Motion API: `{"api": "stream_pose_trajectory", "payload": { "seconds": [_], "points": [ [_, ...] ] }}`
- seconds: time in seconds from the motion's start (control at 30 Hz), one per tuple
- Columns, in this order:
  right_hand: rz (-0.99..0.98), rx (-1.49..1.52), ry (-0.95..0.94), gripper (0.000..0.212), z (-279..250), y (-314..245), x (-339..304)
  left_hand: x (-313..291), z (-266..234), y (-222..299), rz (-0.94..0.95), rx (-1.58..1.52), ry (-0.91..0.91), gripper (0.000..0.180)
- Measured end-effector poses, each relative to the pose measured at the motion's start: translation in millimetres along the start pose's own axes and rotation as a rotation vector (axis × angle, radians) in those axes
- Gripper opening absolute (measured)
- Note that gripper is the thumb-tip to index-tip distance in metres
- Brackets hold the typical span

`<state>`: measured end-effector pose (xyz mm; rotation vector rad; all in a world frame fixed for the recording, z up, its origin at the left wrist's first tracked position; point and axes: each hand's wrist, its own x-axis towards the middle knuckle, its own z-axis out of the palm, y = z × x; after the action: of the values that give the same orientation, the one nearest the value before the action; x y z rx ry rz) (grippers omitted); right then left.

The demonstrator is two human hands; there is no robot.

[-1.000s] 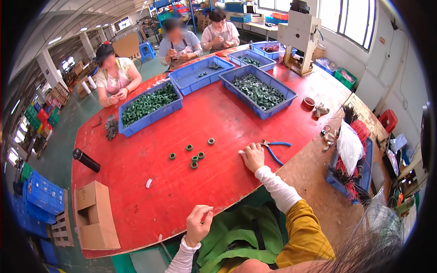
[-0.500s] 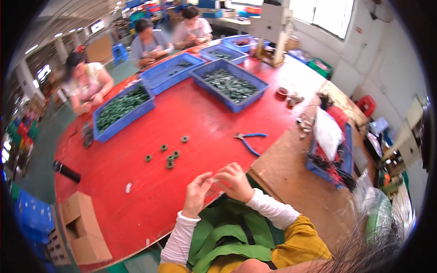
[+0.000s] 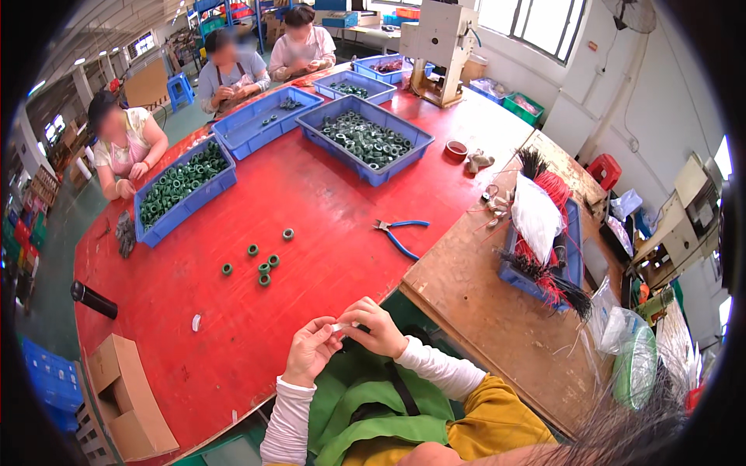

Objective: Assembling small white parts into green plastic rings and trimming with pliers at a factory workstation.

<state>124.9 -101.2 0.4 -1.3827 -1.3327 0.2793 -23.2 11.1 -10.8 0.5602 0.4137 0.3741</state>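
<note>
Head view: my left hand (image 3: 308,353) and right hand (image 3: 374,328) pinch a white piece (image 3: 336,328) together near the table (image 3: 186,357) edge. Bare room separates them from the rings (image 3: 264,272).

A factory workshop is indicated: a big red worktable (image 3: 342,248) is shared by several people (image 3: 228,76), green rings (image 3: 179,182) are held there in blue trays (image 3: 194,203), and a pale, boxy machine (image 3: 437,46) is set at its far side. Blue crates (image 3: 50,373) are stacked at the left; beyond, seen small, shelving (image 3: 228,11) seems to be loaded.
</note>
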Motion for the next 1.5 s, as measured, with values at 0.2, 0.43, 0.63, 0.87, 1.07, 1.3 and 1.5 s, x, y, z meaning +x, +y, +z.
{"api": "stream_pose_trajectory", "payload": {
  "seconds": [0.2, 0.43, 0.63, 0.87, 1.07, 1.3, 1.5],
  "points": [
    [-0.181, -0.239, -0.055, 0.020, -13, -1, -1, -10, -11, 2, -0.054, 0.275, 0.039, 0.016],
    [-0.039, -0.066, -0.055, 0.020, -4, -2, -11, -17, -13, -1, -0.128, 0.193, -0.024, 0.015],
    [0.077, 0.070, -0.049, 0.017, 1, 5, -19, -20, -15, -3, -0.185, 0.155, -0.055, 0.016],
    [0.164, 0.164, -0.027, 0.013, -2, 10, -26, -18, -31, -8, -0.149, 0.019, -0.075, 0.015],
    [0.391, 0.427, 0.052, 0.012, 7, 15, -36, -21, -7, -12, 0.222, 0.455, 0.110, 0.012],
    [0.767, 0.702, 0.070, 0.019, 19, 15, -41, -24, -9, -15, 0.639, 0.785, 0.082, 0.011],
    [0.452, 0.094, 0.174, 0.030, 28, 16, -31, -27, -4, -6, 0.441, 0.560, 0.128, 0.010]
  ]
}}
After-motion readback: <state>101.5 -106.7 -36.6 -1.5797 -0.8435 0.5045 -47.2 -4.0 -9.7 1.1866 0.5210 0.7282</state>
